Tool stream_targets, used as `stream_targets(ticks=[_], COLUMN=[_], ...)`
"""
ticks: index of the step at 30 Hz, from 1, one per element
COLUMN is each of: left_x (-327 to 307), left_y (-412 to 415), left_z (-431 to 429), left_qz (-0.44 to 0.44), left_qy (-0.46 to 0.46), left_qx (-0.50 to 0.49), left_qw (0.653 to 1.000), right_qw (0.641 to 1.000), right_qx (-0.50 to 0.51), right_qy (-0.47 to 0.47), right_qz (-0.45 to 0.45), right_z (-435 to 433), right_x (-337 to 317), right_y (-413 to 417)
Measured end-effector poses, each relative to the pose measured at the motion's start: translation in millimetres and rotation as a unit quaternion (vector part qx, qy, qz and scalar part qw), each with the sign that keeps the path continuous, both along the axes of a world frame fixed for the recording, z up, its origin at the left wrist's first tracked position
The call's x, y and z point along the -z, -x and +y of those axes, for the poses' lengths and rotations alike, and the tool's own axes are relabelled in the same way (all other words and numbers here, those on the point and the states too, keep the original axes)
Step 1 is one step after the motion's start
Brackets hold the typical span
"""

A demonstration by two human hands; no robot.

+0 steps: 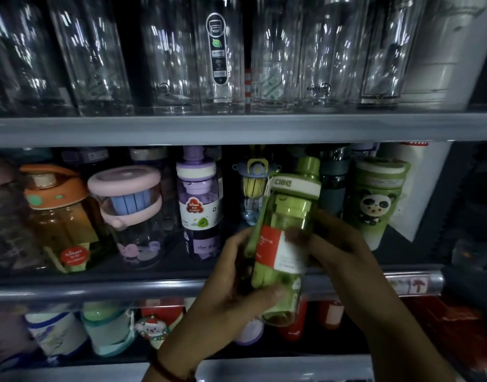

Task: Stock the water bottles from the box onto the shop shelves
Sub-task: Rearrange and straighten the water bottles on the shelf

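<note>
Standing before shop shelves [237,128]: top row clear glass bottles [165,56], middle row crowded with coloured ones. Panda bottle [374,199] right, purple bottle [199,205] marked "tritan" left, orange bottle [63,216] further left. Green water bottle [283,244], red-white label, held tilted at middle shelf front. Left hand [237,282] and right hand [338,244] fingers clamped round it.

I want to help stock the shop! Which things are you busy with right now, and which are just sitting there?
In use:
green water bottle
left hand
right hand
middle shelf

Just sitting there:
purple tritan bottle
orange-lidded bottle
pink-lidded bottle
panda bottle
clear glass bottles
</note>
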State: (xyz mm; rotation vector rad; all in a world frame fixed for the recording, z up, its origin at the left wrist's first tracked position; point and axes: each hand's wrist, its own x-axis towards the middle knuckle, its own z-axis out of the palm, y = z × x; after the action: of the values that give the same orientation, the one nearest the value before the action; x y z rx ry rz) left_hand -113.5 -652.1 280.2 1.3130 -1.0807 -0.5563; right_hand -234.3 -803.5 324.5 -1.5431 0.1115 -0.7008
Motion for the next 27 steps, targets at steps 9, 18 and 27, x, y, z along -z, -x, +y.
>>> stream_targets(ticks=[9,18,27], left_x=[-7,-16,0], left_y=[0,-22,-26], left_z=[-14,-41,-54], left_qz=[-0.212,-0.215,-0.245], left_qy=[-0.016,-0.017,-0.007], left_qx=[-0.211,-0.275,-0.303], left_qw=[0.954,0.937,0.921], right_qw=[0.987,0.976,0.963], right_qx=[0.148,0.130,0.158], right_qy=[0.065,0.171,0.207], right_qz=[0.001,0.033,0.065], right_z=[1,-17,-27], right_x=[-14,-16,22], right_y=[-32,-54,-62])
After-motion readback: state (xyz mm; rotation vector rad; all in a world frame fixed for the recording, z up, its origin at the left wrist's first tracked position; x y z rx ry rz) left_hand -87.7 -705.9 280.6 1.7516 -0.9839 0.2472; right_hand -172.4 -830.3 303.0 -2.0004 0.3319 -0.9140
